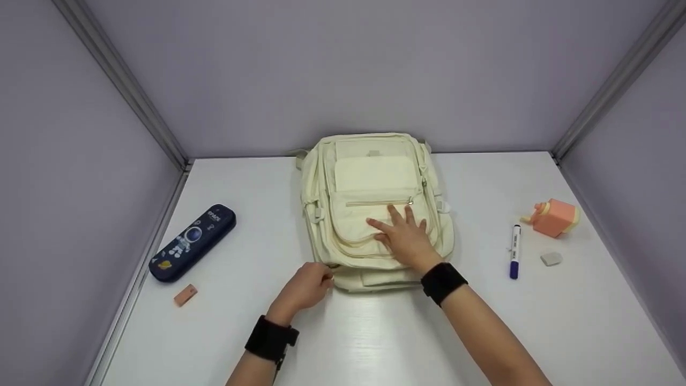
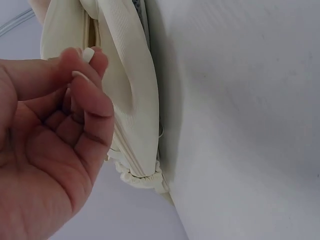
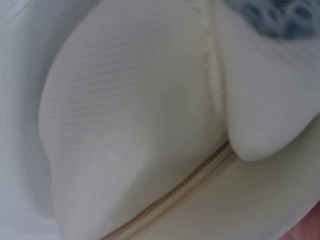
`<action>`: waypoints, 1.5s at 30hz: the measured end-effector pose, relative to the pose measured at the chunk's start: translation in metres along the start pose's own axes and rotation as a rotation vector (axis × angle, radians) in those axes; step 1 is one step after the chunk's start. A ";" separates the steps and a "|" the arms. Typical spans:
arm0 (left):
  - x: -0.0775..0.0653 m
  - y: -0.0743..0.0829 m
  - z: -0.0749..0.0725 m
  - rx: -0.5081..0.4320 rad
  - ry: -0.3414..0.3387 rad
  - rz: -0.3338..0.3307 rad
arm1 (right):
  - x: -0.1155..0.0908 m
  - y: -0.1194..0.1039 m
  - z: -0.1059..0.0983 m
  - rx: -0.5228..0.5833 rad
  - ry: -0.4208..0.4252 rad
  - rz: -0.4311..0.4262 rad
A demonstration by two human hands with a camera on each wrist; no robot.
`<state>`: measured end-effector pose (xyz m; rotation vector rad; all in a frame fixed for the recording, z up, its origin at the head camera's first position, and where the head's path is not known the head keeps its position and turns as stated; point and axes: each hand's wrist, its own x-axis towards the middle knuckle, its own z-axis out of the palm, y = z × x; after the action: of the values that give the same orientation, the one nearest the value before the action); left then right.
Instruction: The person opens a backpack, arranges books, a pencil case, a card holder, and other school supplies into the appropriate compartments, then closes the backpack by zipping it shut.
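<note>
Head view: right hand (image 1: pixel 404 240) splays, empty, over the cream backpack (image 1: pixel 377 174), probably bracing it, while the left hand (image 1: pixel 305 285) pinches what seems a zipper pull (image 2: pixel 88 54).

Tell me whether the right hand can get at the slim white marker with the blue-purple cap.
Probably yes: the right hand lies spread on the cream fabric backpack, gripping nothing, and no object visibly stands on the white tabletop between the backpack and the marker.

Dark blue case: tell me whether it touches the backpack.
No, bare white table separates the dark blue case from the backpack.
</note>
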<state>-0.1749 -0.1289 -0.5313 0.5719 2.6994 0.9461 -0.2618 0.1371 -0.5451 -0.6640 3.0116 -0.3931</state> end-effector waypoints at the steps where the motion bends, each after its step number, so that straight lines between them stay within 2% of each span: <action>1: 0.000 0.000 0.001 0.001 0.009 -0.001 | 0.000 0.000 0.000 -0.003 -0.002 -0.002; 5: 0.001 0.001 0.004 0.017 0.078 -0.040 | -0.003 0.001 -0.003 -0.012 -0.019 -0.011; 8: 0.000 0.002 0.007 -0.004 0.131 -0.113 | -0.008 -0.004 -0.008 0.002 -0.024 -0.012; 10: 0.000 0.003 0.009 -0.036 0.154 -0.169 | -0.013 -0.011 -0.012 0.007 0.004 -0.035; 12: -0.001 0.003 0.010 -0.079 0.178 -0.217 | -0.018 -0.020 -0.015 0.005 0.076 -0.092; 15: -0.002 0.003 0.012 -0.162 0.206 -0.250 | -0.025 -0.038 -0.017 0.013 0.247 -0.224; 17: -0.003 0.004 0.012 -0.194 0.227 -0.249 | -0.029 -0.053 -0.016 0.043 0.347 -0.315; 19: -0.004 0.005 0.011 -0.201 0.253 -0.227 | -0.035 -0.068 -0.013 0.102 0.375 -0.379; 22: -0.005 0.006 0.010 -0.182 0.290 -0.207 | -0.043 -0.089 -0.007 0.214 0.288 -0.419; 25: -0.006 0.008 0.008 -0.197 0.326 -0.199 | -0.046 -0.103 0.003 0.309 0.151 -0.406; 29: -0.007 0.009 0.008 -0.231 0.361 -0.186 | -0.042 -0.108 0.021 0.376 0.030 -0.400; 32: -0.008 0.008 0.009 -0.218 0.379 -0.154 | -0.038 -0.108 0.031 0.412 -0.018 -0.391; 37: -0.009 0.005 0.009 -0.158 0.402 -0.042 | -0.032 -0.110 0.042 0.468 -0.008 -0.386; 40: -0.010 0.001 0.006 -0.189 0.372 0.027 | -0.030 -0.112 0.046 0.495 0.016 -0.377; 42: -0.008 -0.005 0.005 -0.285 0.344 0.017 | -0.030 -0.113 0.048 0.510 0.022 -0.355; 45: -0.002 -0.015 0.003 -0.444 0.356 -0.112 | -0.030 -0.115 0.049 0.526 0.037 -0.315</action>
<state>-0.1765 -0.1386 -0.5424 0.1719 2.6323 1.6837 -0.1838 0.0372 -0.5644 -1.0685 2.6389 -1.1615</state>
